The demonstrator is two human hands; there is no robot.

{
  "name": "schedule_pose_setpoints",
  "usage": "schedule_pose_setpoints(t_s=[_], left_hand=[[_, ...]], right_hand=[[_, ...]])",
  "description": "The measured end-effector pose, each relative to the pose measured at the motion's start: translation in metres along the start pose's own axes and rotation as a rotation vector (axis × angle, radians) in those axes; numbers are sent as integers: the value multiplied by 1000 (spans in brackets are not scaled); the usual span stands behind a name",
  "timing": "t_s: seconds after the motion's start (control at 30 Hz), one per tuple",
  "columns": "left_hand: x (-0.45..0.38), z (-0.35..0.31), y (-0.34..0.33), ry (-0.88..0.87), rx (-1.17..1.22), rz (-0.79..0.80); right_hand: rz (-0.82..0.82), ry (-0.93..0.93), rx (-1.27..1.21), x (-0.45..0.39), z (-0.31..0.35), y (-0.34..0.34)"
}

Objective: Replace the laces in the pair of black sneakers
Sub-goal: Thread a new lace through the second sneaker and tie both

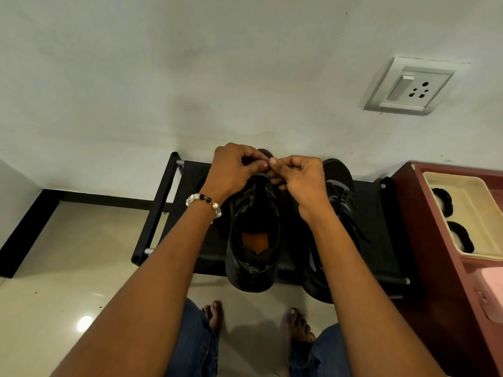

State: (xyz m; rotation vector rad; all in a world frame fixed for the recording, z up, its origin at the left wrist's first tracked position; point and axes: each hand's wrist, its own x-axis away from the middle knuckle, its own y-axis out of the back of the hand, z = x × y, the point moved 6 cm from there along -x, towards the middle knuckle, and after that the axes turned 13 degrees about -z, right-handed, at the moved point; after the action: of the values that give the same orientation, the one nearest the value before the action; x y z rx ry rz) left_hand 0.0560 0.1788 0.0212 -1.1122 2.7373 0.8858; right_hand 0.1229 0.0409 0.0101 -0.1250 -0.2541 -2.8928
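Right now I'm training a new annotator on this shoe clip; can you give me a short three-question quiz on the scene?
1. True or false: both black sneakers sit on the black rack.
2. Which wrist wears the beaded bracelet? A) left B) right C) neither
3. Fill in: the left hand and right hand meet above the ____ sneaker, counted from the person's own side.

Key
1. True; the second sneaker stands beside the first.
2. A
3. left; both hands have curled fingers in a pinching grip near its tongue, though the lace itself is too dark to make out.
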Motion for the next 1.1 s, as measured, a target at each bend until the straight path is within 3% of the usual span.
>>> schedule_pose_setpoints(t_s=[0.07, 0.2, 0.27, 0.57, 1.1], left_hand=[[0, 6, -2, 9, -81, 1], [3, 18, -15, 29, -271, 136], [6, 20, -22, 39, -348, 180], [9, 21, -28, 116, -466, 123], [18, 16, -36, 192, -598, 53]], right_hand=[[19, -9, 128, 1, -2, 0], [285, -97, 593, 12, -15, -3], [313, -160, 665, 18, -18, -2], [166, -212, 497, 16, -20, 8], [179, -223, 428, 17, -19, 11]])
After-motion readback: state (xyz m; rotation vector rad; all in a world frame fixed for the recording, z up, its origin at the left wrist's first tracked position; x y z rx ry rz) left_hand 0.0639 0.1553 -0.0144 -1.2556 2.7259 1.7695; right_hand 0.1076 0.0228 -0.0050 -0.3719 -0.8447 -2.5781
